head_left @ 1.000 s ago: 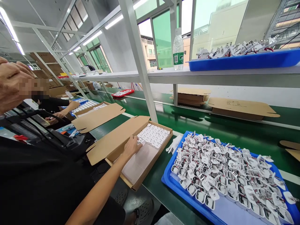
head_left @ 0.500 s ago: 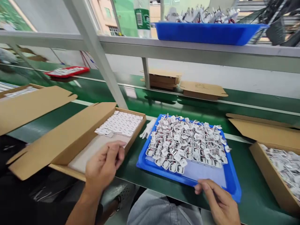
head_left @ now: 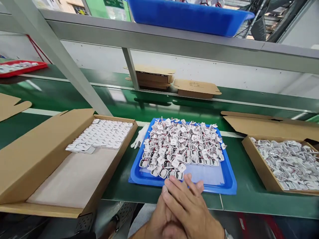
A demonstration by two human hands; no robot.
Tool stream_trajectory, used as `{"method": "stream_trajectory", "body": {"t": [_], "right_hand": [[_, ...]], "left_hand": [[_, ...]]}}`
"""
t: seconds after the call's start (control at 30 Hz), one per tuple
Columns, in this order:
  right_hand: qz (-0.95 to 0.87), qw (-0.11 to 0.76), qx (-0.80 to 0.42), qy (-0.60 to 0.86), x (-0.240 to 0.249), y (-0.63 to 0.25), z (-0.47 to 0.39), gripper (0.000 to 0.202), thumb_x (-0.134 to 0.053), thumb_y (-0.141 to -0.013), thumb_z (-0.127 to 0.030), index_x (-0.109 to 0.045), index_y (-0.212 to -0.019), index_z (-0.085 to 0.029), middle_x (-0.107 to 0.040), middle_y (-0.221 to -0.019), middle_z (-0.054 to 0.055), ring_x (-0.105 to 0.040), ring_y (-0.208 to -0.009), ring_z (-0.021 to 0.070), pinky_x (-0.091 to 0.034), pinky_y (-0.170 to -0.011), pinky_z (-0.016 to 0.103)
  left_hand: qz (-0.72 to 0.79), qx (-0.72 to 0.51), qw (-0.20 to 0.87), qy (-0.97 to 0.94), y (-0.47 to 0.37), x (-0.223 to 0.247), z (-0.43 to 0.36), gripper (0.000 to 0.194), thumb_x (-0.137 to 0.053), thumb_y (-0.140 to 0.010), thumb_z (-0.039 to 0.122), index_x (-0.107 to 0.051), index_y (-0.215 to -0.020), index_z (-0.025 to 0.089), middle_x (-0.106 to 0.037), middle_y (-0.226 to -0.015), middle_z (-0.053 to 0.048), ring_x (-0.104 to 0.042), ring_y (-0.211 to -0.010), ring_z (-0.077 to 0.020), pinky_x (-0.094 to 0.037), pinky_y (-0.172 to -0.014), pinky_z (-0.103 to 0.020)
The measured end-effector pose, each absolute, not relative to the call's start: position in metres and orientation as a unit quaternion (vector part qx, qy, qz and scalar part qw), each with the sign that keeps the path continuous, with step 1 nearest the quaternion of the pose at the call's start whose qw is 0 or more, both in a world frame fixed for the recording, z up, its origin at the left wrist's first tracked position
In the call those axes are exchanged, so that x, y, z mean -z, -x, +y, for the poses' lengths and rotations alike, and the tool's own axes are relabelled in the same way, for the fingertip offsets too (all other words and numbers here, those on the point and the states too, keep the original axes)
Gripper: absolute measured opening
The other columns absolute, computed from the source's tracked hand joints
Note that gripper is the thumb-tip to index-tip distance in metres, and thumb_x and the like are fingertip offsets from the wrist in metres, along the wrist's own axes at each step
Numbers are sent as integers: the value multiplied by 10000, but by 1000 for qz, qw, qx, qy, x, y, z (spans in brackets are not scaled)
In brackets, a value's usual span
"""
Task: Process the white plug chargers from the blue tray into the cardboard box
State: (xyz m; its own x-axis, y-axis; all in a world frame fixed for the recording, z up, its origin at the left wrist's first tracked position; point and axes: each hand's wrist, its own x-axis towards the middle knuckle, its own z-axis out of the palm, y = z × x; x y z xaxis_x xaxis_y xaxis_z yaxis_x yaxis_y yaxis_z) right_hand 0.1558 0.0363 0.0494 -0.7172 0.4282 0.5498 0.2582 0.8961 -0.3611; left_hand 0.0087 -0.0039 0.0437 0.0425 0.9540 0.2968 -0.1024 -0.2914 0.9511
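Your fingers [head_left: 175, 205] lie nearly straight, right hand [head_left: 196, 214] overlapping left hand [head_left: 159, 212], nothing visibly held, while white wired units [head_left: 179, 146] fill the blue tray [head_left: 231, 186] at twelve o'clock, cartons at ten [head_left: 104, 176] and two [head_left: 256, 162] apparently flanking it for reach.

Blue rectangular plastic tray [head_left: 230, 181]: flat on the dark green worktop [head_left: 118, 186], a pale sheet [head_left: 211, 174] showing at its front right.
Small white plastic casings with red wires [head_left: 163, 173]: crowded inside the tray, front ones open-topped, square white pieces [head_left: 175, 163] tilted among them.
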Motion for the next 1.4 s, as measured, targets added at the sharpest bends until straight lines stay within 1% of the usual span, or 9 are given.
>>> {"method": "stream_trajectory", "body": {"t": [0.1, 0.17, 0.23, 0.4, 0.6, 0.87, 1.0, 1.17, 1.4], "right_hand": [[-889, 347, -62, 291, -39, -173, 63, 550, -496, -1042, -555, -518, -1541, -323, -618, -1531, 115, -537, -1451, 392, -343, -1207, 731], [-837, 386, -57, 384, -31, -190, 79, 392, -520, -1063, -389, -652, -1409, -262, -728, -1358, 148, -671, -1288, 357, -497, -1117, 658], [-807, 397, -86, 429, -25, -202, 86, 281, -592, -1036, -278, -719, -1285, -242, -783, -1172, 126, -740, -1109, 301, -614, -978, 524], [-838, 312, -179, 409, -17, -184, 73, 194, -638, -1026, -309, -722, -1183, -229, -777, -1089, 97, -745, -1007, 259, -646, -877, 414], [-873, 248, -123, 402, -8, -157, 69, 260, -534, -1072, -336, -750, -987, -218, -733, -960, 91, -726, -799, 220, -616, -720, 355], [-905, 168, -139, 366, -14, -170, 75, 258, -398, -1107, -218, -648, -1051, -193, -684, -1000, 91, -687, -860, 227, -600, -715, 359], [-872, 223, -204, 385, -19, -181, 71, 162, -431, -1099, -200, -590, -1076, -216, -681, -1079, 98, -693, -976, 226, -603, -801, 356], [-868, 292, -200, 349, -36, -185, 49, 170, -496, -1057, -126, -595, -1166, -210, -694, -1175, 135, -693, -1062, 247, -607, -844, 370], [-844, 367, -240, 308, -46, -195, 43, 337, -635, -999, -119, -569, -1321, -192, -678, -1344, 157, -660, -1262, 241, -596, -1017, 367]], "left_hand": [[320, -522, 522, -593, 3, -44, -17, 580, -494, -1030, 600, -511, -1559, 361, -690, -1419, -168, -729, -1215, -353, -671, -874, -527], [322, -480, 520, -628, 20, -44, -22, 494, -689, -976, 460, -635, -1457, 360, -713, -1389, -159, -739, -1197, -351, -657, -915, -505], [375, -481, 487, -625, 35, -40, -23, 207, -638, -1009, 360, -823, -1095, 321, -832, -1036, -116, -809, -900, -265, -667, -789, -390], [515, -558, 466, -455, 46, -20, -20, 518, -481, -1081, 398, -630, -620, 216, -530, -419, 19, -507, -414, -129, -448, -474, -241], [495, -573, 468, -455, 40, -16, -15, 240, -602, -1032, 306, -677, -1256, 267, -742, -1055, -68, -723, -704, -160, -610, -698, -298], [476, -483, 414, -607, 44, -12, -4, 214, -552, -1039, 203, -738, -1116, 276, -735, -950, -46, -739, -792, -166, -611, -723, -252], [513, -466, 436, -574, 38, -9, -7, 237, -536, -1061, 285, -771, -1077, 265, -756, -968, -55, -740, -840, -180, -620, -736, -249], [502, -487, 545, -462, 23, -11, -4, 452, -541, -1054, 452, -588, -1471, 284, -766, -1229, -90, -769, -853, -195, -666, -793, -313], [496, -483, 446, -567, 22, -25, 7, 283, -606, -1026, 277, -757, -1263, 308, -756, -1231, -64, -733, -1133, -227, -618, -930, -286]]}}
